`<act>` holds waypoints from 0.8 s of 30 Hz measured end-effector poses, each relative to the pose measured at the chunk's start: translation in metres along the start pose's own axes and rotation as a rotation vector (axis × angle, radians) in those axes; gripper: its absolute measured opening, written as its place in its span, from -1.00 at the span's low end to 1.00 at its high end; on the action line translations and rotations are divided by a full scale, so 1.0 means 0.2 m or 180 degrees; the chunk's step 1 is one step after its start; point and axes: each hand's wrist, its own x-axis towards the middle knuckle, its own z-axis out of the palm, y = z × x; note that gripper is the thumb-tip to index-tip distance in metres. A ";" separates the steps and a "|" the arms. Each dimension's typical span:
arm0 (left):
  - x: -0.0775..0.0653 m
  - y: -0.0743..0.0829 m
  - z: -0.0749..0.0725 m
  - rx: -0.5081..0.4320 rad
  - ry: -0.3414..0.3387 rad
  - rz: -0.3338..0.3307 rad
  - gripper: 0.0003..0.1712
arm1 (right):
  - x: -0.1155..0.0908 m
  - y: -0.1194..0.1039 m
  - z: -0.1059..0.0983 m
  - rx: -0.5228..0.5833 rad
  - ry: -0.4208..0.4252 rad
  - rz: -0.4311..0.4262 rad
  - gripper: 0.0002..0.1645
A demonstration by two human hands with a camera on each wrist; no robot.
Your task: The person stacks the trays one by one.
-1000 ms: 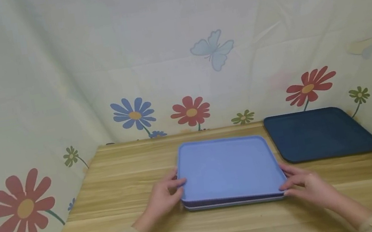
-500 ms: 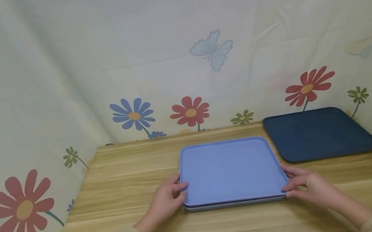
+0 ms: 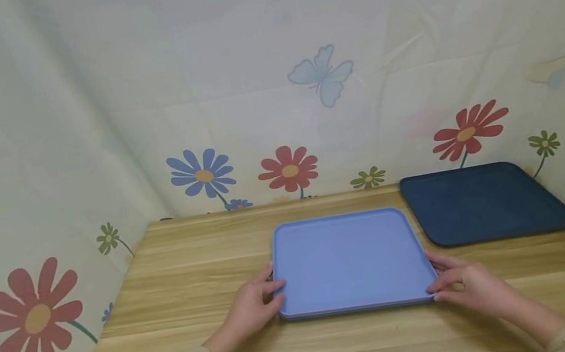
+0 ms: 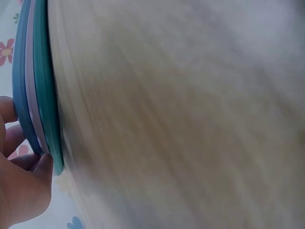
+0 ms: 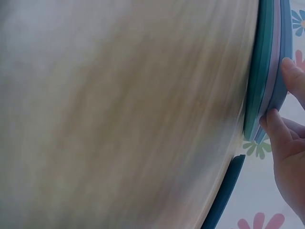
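A light blue tray (image 3: 350, 261) lies on top of a stack, its edges nearly lined up with those below. In the left wrist view a lilac tray (image 4: 30, 81) shows under it, with a green tray (image 4: 44, 90) at the bottom. My left hand (image 3: 250, 307) holds the blue tray's left edge near the front corner, one finger over the rim. At the right front corner my right hand (image 3: 469, 283) pinches the same tray between thumb and fingers. Some fingertips are hidden behind the tray edges.
A dark blue tray (image 3: 489, 202) lies apart from the stack at the back right of the wooden table (image 3: 190, 260). Behind the table hangs a pale curtain (image 3: 222, 86) printed with flowers and a butterfly.
The blue tray has come down and slightly toward me, closing the gap above the trays beneath. Both hands have kept their hold and shifted only a little.
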 end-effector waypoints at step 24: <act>0.00 -0.02 0.00 0.0191 -0.0120 0.0088 -0.58 | 0.01 0.01 0.02 -0.0120 0.0107 -0.0122 -0.62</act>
